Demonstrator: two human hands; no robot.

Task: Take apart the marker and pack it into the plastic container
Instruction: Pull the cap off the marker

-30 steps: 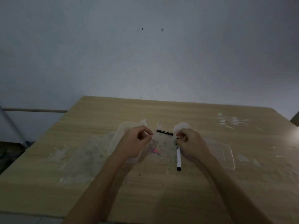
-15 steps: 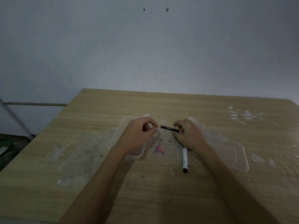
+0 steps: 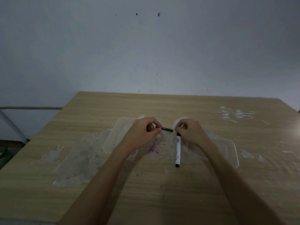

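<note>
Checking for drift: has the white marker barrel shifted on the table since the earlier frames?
No. The barrel lies just right of the pink scribble, as before.

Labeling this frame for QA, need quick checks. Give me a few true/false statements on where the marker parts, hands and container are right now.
1. The left hand pinches one end of a thin black stick. True.
2. The white marker barrel lies inside the plastic container. False: it is outside it, its upper end at the right hand, over the wooden table.
3. The right hand is flat on the table. False: its fingers are curled at the barrel's upper end.
4. A clear lid lies on the table under the right forearm. True.
5. The black stick is already packed. False: it is held above the table.
</note>
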